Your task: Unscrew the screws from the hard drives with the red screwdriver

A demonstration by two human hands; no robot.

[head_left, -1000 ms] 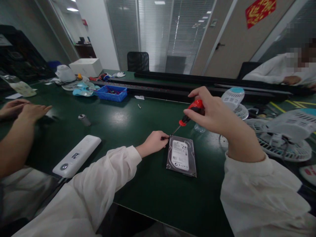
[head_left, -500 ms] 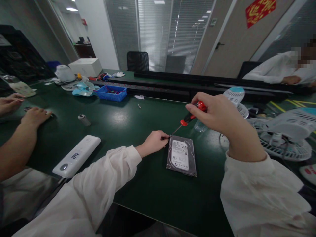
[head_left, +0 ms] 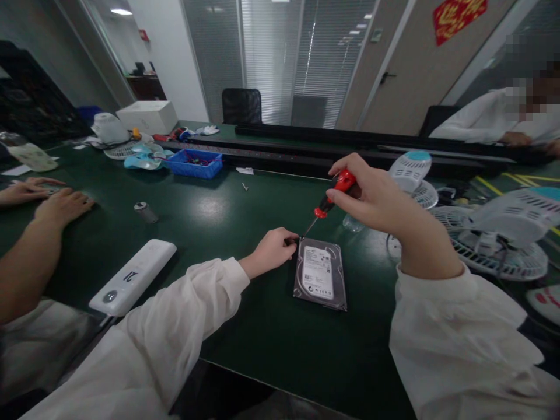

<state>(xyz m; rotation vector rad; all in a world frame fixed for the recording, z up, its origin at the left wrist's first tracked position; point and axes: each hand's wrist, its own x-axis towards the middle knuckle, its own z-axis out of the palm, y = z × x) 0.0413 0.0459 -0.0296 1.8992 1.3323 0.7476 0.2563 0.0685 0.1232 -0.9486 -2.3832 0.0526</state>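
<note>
A hard drive (head_left: 320,274) with a white label lies flat on the green table. My right hand (head_left: 371,189) is closed around the red and black handle of a screwdriver (head_left: 326,204). The screwdriver leans, its shaft pointing down and left, with the tip at the drive's far left corner. At that same corner my left hand (head_left: 273,254) has thumb and fingers pinched together beside the tip. Something small and dark shows between these fingertips, too small to name; whether they also grip the drive's edge I cannot tell.
A white power bank (head_left: 133,277) and a metal cylinder (head_left: 146,212) lie to the left, near another person's hands (head_left: 65,204). Further back are a small screw (head_left: 245,186) and a blue bin (head_left: 195,165) with wires. White fans (head_left: 503,233) stand at right; another person sits beyond.
The screwdriver handle has tilted slightly and my right hand's grip has turned around it. My left hand stays at the drive's corner. The whole view has shifted a little.
</note>
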